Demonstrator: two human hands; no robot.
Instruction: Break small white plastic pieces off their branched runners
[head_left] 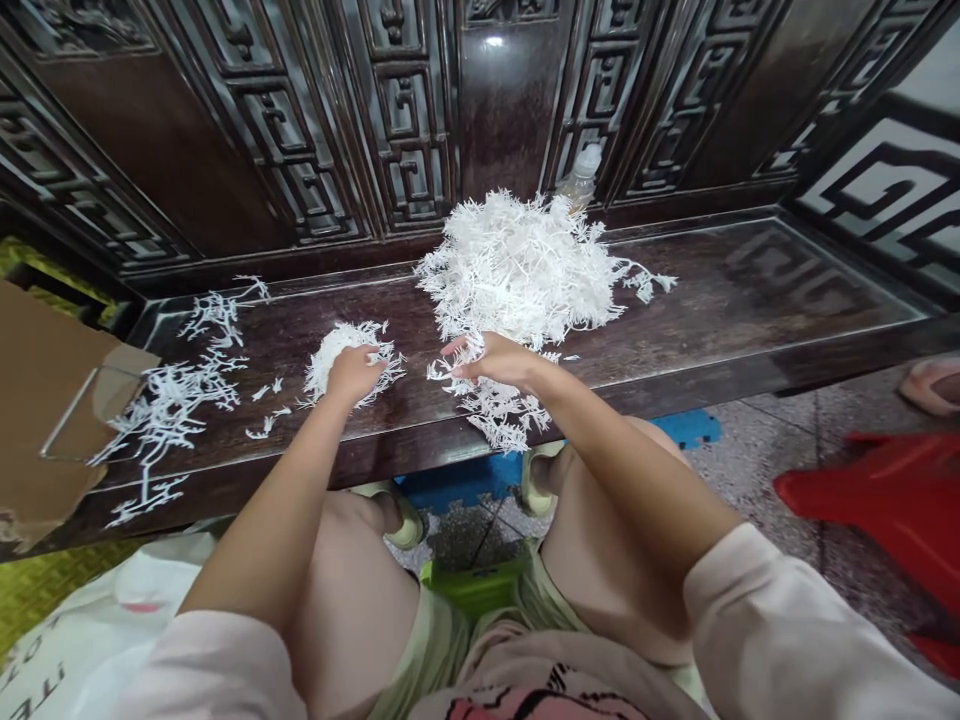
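My left hand [355, 374] is over a small round bunch of white branched sprigs [324, 362] on the dark wooden bench, its fingers closed on the near right side of it and partly hidden. My right hand [501, 360] pinches a white branched sprig [442, 370] whose tips stick out to the left of the fingers. Just behind that hand rises a large heap of the same white sprigs [517, 265]. Below it, a smaller loose cluster [504, 412] lies at the bench's front edge.
More white sprigs [176, 405] lie scattered at the left, beside a cardboard box [52, 400]. A clear bottle [581, 180] stands behind the heap against the carved backrest [502, 110]. On the floor at the right is a red plastic stool [892, 500]. A white bag [97, 620] sits lower left.
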